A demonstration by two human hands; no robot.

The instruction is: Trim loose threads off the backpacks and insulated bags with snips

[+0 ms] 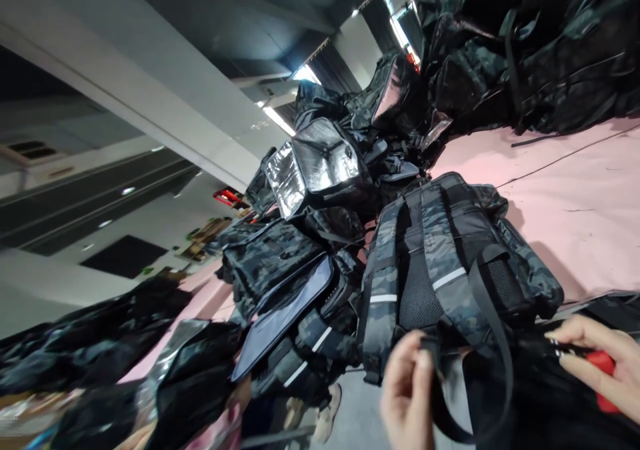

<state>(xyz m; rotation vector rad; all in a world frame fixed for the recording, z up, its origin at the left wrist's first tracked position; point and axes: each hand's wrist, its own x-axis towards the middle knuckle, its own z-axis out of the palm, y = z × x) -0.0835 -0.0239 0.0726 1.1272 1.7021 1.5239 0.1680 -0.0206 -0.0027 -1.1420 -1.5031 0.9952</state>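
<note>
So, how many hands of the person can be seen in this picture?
2. The left hand is at the bottom centre, pinching a black strap of the camouflage backpack. The right hand is at the bottom right edge, holding a red-handled tool.

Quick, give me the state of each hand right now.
Left hand: closed, pinching a black strap of the camouflage backpack.
Right hand: closed around a red-handled tool.

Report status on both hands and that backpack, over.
Left hand pinching the black strap of the camo backpack. Right hand gripping a red-handled tool. Backpack pile crowding the pink table.
</note>
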